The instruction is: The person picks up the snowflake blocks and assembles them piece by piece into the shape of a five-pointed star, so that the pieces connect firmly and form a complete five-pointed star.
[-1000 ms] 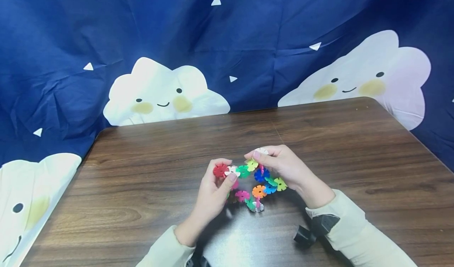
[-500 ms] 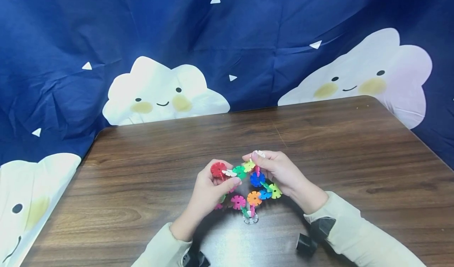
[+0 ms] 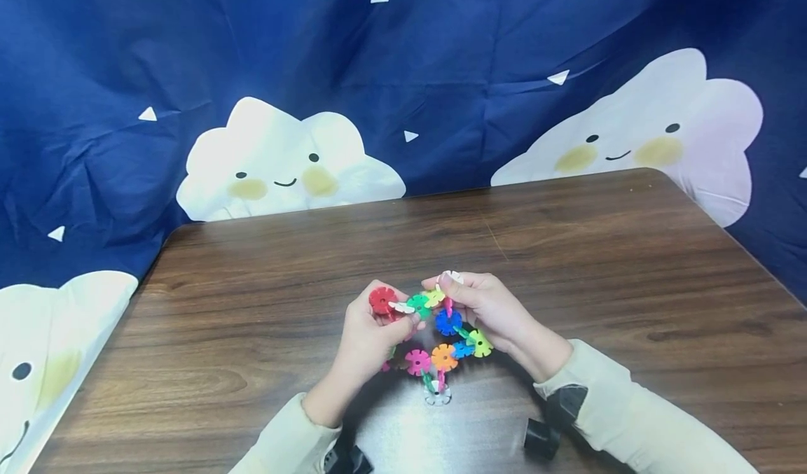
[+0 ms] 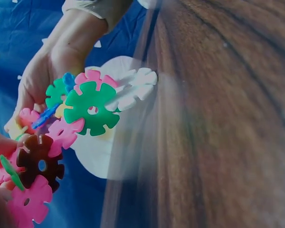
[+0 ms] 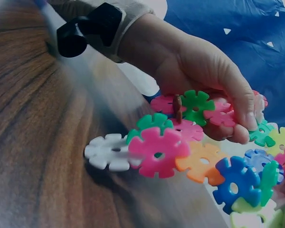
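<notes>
Notched plastic flower discs, slotted together in many colours, form a loop held above the table between both hands. My left hand [image 3: 361,341] pinches the loop's left side near a red disc [image 3: 382,300] and a white one [image 3: 401,307]. On the upper right, my right hand [image 3: 498,314] holds the loop between thumb and fingers beside a yellow disc [image 3: 435,297] and a white disc at the thumb tip. Orange [image 3: 444,356] and pink [image 3: 417,362] discs hang along the lower side. A white disc [image 5: 107,152] sticks out at the bottom, close over the table.
The brown wood-grain table [image 3: 265,271] stretches around the hands. Behind it hangs a blue cloth [image 3: 441,54] printed with smiling clouds. Black wrist devices [image 3: 542,437] sit at the sleeves, low over the tabletop.
The loop has shifted a little left and its lower end has tipped down toward the front. My right hand has come down and left; my left hand has drifted slightly left, both keeping their grip.
</notes>
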A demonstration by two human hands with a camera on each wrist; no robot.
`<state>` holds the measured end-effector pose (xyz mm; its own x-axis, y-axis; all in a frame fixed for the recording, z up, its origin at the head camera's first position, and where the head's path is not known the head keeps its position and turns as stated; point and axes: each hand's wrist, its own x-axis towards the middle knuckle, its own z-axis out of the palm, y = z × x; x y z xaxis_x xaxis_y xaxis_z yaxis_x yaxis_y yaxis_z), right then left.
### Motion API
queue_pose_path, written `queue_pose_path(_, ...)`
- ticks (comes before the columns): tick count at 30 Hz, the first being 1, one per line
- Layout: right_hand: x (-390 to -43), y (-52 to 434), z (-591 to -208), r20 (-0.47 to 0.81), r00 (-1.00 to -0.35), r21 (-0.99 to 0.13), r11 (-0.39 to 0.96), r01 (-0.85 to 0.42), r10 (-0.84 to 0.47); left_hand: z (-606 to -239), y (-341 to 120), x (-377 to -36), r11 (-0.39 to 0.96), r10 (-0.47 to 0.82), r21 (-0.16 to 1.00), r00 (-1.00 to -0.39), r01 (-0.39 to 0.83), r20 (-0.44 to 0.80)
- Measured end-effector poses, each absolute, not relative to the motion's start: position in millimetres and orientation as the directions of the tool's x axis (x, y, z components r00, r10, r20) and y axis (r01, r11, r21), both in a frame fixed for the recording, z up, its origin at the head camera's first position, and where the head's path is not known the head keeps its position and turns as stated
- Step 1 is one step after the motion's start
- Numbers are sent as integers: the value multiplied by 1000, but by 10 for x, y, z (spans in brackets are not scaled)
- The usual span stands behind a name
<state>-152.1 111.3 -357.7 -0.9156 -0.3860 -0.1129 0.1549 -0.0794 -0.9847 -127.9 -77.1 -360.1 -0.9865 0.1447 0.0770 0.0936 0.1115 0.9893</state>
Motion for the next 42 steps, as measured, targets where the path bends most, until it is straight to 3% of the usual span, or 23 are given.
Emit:
queue_pose_path(6,-1515,1117,-3590,-127,-910,-986,-51,160,-394,-3625,-782,-1296,139,160,987,-985,81,59)
queue_pose_path(10,-1484,1133,-3590,-138,-938,-984,-61,165,-318,-3609,-789,-1373,201,227,973,-972,113,66)
queue_pose_path(14,-1433,1148,-3590,-150,-966,-972,-149,183,-209,-3549,-823,-1452,300,297,934,-950,193,101)
queue_pose_path(19,-1437,1272,-3594,-165,-973,-929,-305,209,-163,-3587,-896,-1485,310,258,915,-949,257,180)
queue_pose_path(22,-1448,1384,-3618,-185,-964,-874,-418,249,-189,-3681,-904,-1504,249,224,949,-965,192,137)
queue_pose_path(26,-1437,1456,-3687,-227,-947,-804,-505,314,-227,-3767,-889,-1542,102,205,995,-979,14,-7)
queue_pose_path(30,-1458,1505,-3768,-279,-939,-839,-425,340,-201,-3798,-898,-1576,63,172,997,-983,-49,-59)
queue_pose_path(38,-1612,1693,-3885,-302,-941,-943,-98,318,-151,-3901,-930,-1656,183,137,979,-983,-94,-120)
queue_pose_path(42,-1663,1723,-3934,-300,-942,-952,-11,305,-152,-3930,-919,-1687,255,130,965,-987,-61,-96)
